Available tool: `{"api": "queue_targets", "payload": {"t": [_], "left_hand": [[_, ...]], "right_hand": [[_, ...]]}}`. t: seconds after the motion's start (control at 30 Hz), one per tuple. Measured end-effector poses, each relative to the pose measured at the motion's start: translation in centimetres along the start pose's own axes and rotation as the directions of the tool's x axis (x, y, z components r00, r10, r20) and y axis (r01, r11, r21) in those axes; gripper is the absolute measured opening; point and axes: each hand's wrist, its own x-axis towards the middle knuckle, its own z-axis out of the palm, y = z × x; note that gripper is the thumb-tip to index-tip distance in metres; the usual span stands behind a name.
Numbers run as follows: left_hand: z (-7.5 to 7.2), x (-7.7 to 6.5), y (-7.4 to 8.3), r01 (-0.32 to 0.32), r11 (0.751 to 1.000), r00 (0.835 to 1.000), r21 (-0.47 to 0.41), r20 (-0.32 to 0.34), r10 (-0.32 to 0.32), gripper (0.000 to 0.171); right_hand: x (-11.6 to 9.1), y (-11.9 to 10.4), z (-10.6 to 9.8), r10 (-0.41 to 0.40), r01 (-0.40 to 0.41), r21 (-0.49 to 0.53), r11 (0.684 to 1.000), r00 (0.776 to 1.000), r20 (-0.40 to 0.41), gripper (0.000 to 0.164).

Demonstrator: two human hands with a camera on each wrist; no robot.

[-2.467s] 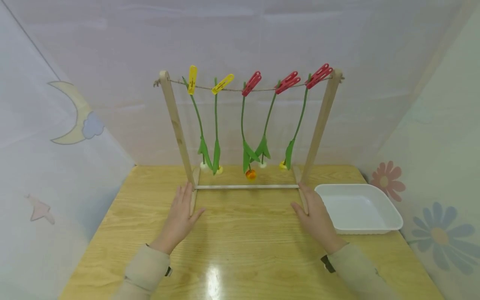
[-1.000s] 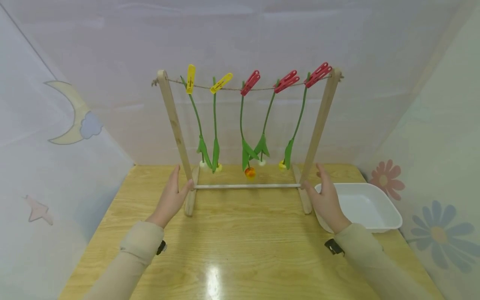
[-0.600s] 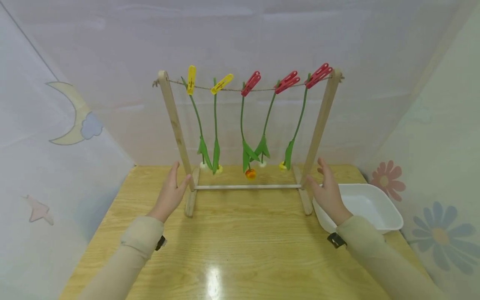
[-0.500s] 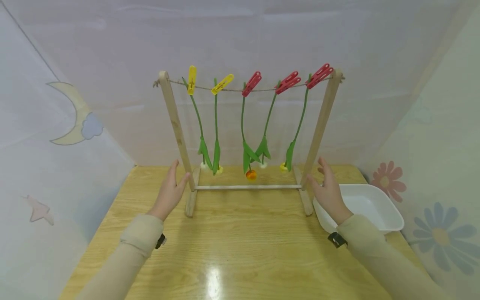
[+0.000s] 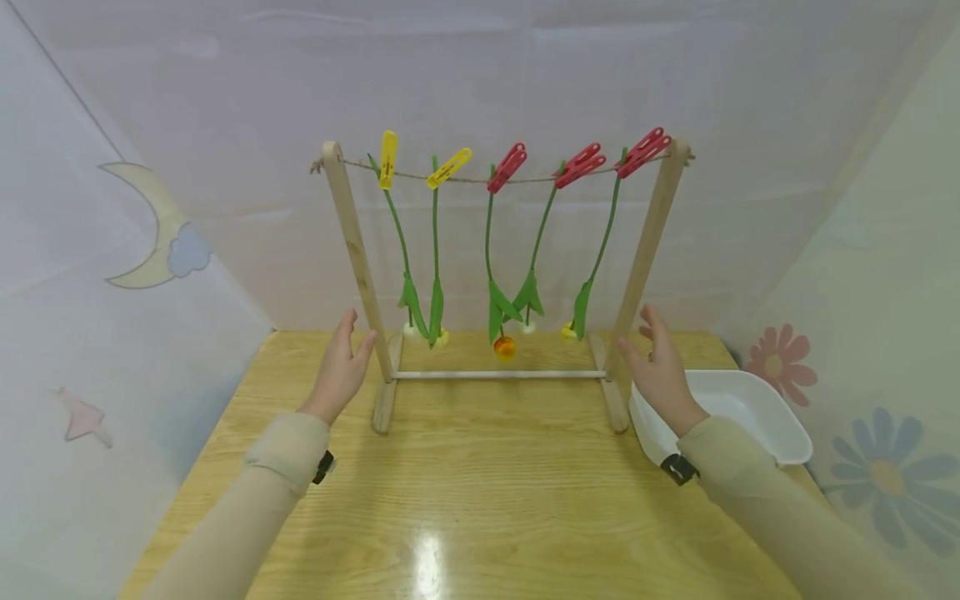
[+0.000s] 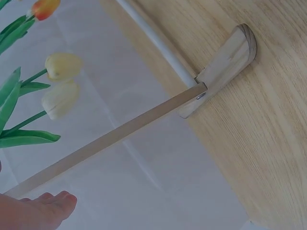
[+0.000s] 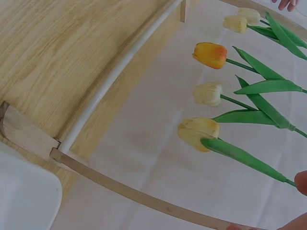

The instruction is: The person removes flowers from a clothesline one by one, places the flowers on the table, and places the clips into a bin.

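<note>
A wooden rack stands on the table with a string tied between its two posts. Several tulips hang heads down from the string, among them an orange tulip and a pale tulip. Two yellow clothespins and several red clothespins grip their stems. My left hand is just outside the left post, fingers extended and thumb apart, holding nothing. Just outside the right post, my right hand is likewise spread and holds nothing; its fingers reach close to that post in the right wrist view.
A white plastic tray sits on the right of the table, partly behind my right hand and sleeve. The wood-grain table meets a pale cloth backdrop. A white rod joins the rack's feet.
Both hands have left the rack's feet, where they rested at first, and moved up and outward beside the posts. The rack and hanging tulips look unchanged.
</note>
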Motion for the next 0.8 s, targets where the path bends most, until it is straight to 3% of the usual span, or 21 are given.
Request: {"api": "queue_targets", "payload": {"t": [0.8], "left_hand": [[0.8, 1.7, 0.2, 0.017, 1.000, 0.999, 0.004, -0.034, -0.017, 0.067]], "right_hand": [[1.4, 0.6, -0.9, 0.015, -0.012, -0.064, 0.998, 0.999, 0.046, 0.072]]}}
